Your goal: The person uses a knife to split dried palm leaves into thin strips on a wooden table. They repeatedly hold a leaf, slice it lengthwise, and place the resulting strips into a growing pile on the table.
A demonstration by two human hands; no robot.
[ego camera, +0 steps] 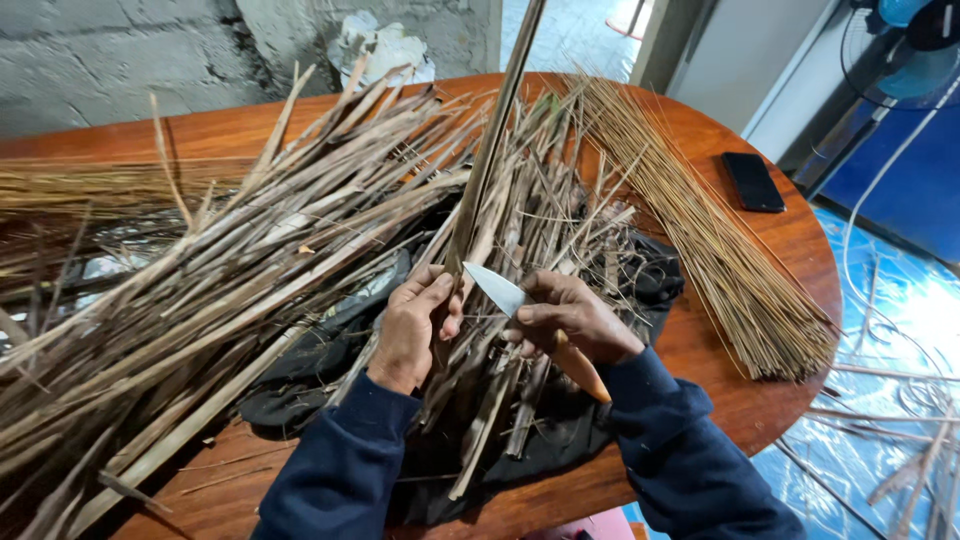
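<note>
Both hands are at the middle of the round wooden table [770, 235], right over the heap. The left hand [412, 325] is wrapped tight around a long dry leaf strip [487, 160], thumb toward the blade, and that strip stands up steeply, running away from the person and out past the top of view. The right hand [565, 318] is closed firmly on a knife [530, 320], its pale blade pointing left and touching the strip just beside the left thumb, its orange-brown wooden handle sticking out below the fist toward the person's dark blue sleeve [680, 450].

Under the hands lies a dark cloth [650, 280], spread across the table's near side, with loose strips scattered on it. To the left, a big pile of dry leaf strips [220, 270] fans across most of the tabletop. To the right, a neat bundle of thin ribs [710, 240] lies slanted, its cut ends near the table's right edge. Beyond it, a black phone [753, 181] rests flat on the bare wood. Off the table at the far right stands a blue fan [915, 50], above a blue floor sheet [880, 300] littered with more strips.
</note>
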